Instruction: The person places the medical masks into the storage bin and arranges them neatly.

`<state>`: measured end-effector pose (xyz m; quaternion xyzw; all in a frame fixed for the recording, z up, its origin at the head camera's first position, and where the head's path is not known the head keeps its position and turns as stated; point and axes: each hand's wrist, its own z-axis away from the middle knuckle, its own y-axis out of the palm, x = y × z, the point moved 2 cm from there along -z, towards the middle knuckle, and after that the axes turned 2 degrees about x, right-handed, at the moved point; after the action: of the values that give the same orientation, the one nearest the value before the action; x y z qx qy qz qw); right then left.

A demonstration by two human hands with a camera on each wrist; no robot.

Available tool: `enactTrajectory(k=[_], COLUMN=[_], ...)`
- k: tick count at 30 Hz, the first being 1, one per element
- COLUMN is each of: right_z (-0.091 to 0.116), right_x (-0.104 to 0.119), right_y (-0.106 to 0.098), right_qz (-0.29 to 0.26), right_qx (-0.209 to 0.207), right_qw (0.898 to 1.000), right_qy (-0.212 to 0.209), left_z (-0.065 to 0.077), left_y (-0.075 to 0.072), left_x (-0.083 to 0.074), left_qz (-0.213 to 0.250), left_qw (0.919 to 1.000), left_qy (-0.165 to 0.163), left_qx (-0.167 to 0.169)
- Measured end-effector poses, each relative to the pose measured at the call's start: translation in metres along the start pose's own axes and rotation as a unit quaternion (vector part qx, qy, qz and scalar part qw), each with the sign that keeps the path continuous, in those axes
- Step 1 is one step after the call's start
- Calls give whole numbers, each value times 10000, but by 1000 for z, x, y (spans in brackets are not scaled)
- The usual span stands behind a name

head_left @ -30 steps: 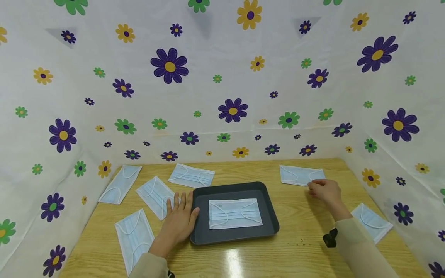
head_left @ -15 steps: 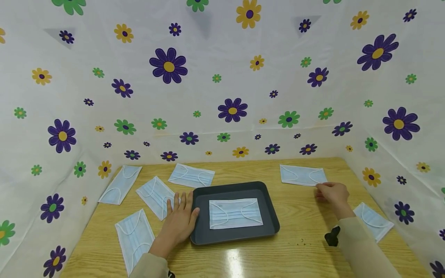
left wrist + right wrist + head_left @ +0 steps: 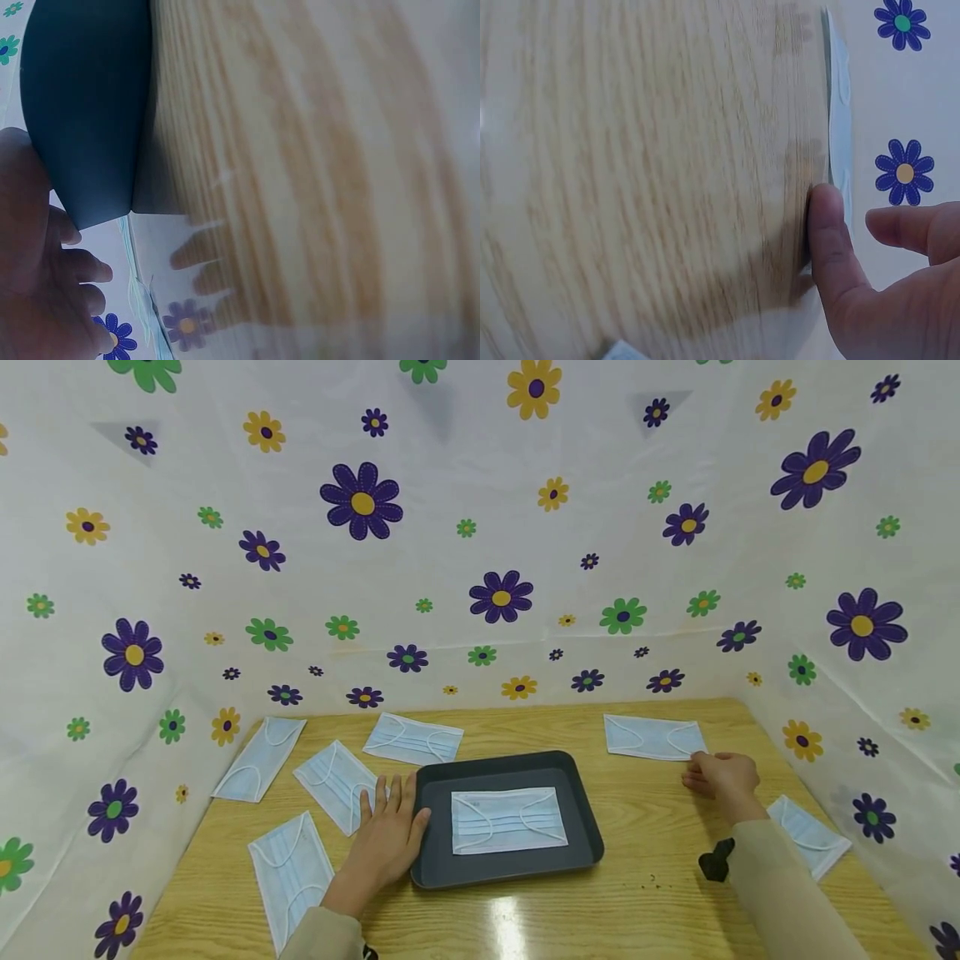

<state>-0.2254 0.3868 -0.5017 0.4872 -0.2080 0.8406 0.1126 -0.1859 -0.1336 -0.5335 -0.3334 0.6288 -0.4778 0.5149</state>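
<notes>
My left hand lies with straight, spread fingers against the left side of a dark grey tray; in the left wrist view the thumb touches the tray wall. One light-blue face mask lies flat inside the tray. At the back right, my right hand is at the near right corner of another face mask, which lies on the table. The right wrist view shows that mask edge-on, with a gap between thumb and forefinger around its end.
Several more masks lie on the wooden table: left front, left middle, far left, back, and right, partly behind the sleeve. Small dark crumbs lie at front right. Flower-printed cloth surrounds the table.
My right hand has shifted slightly rightward from above the mask's right end to its near right corner. The left hand, the tray and the masks look unmoved.
</notes>
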Motion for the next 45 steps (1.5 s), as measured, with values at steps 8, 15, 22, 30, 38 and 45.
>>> enactTrajectory(k=[8, 15, 22, 30, 38, 45], right_z=[-4, -9, -12, -13, -6, -6], right_x=[0, -2, -3, -6, -1, 0], right_y=[0, 0, 1, 3, 6, 1], right_qz=[-624, -634, -340, -132, -148, -361], right_qx=[23, -145, -314, -318, -437, -281], right_qw=[9978, 9971, 9983, 9993, 9988, 9987], right_qy=[228, 395, 362, 174, 188, 232], left_z=[0, 0, 1, 1, 1, 1], left_y=[-2, -1, -1, -1, -2, -1], left_x=[0, 0, 0, 0, 0, 1], left_qz=[-1, 73, 79, 85, 88, 105], left_qw=[10000, 10000, 10000, 10000, 9999, 9999], left_qy=[15, -10, 9, 33, 38, 35], left_qx=[-13, 15, 4, -42, -52, -25])
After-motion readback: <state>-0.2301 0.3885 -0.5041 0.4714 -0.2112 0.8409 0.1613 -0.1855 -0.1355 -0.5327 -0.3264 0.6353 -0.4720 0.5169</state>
